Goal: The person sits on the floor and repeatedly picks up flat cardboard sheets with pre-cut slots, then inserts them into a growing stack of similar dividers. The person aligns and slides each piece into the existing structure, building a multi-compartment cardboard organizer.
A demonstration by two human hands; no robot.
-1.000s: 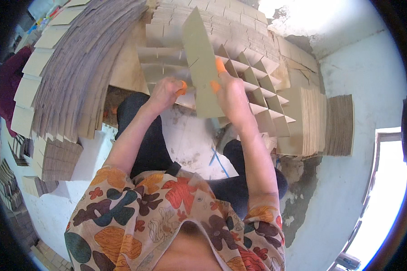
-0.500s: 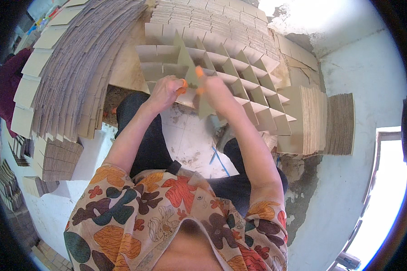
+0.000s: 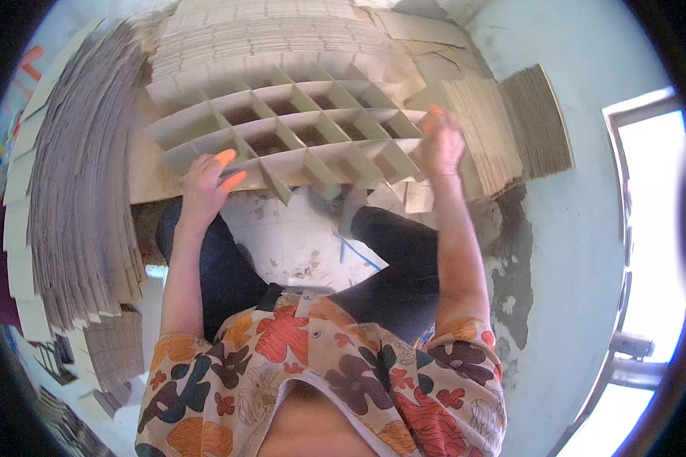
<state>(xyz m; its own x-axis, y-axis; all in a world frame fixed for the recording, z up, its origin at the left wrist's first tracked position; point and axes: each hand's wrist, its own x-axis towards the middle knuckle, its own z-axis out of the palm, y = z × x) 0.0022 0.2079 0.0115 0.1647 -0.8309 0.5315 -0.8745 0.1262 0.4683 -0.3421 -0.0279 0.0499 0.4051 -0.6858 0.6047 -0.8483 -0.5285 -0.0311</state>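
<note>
Nearest is the patterned shirt (image 3: 347,365), then dark trousers (image 3: 389,240) with pale, stained floor (image 3: 263,232) between the legs. Just past the knees, the near ends of the cardboard divider grid (image 3: 303,119) seem to reach over the front edge of the bench (image 3: 146,183). Uneven pressure at its two ends could skew the crossed strips or work one out of its slots; a tug toward the body could tip an unsupported edge. The left hand (image 3: 200,184) is at the grid's near left corner, thumb and forefinger spread apart in orange covers (image 3: 226,157), with no firm pinch visible. The right hand (image 3: 442,147) is at the right end, fingers bent and blurred; whether they grip cannot be told. Beyond, a pale sheet stack (image 3: 480,129) and a browner one (image 3: 541,126) stand to the right, a long row (image 3: 84,183) to the left, and slotted strips (image 3: 267,38) behind.
</note>
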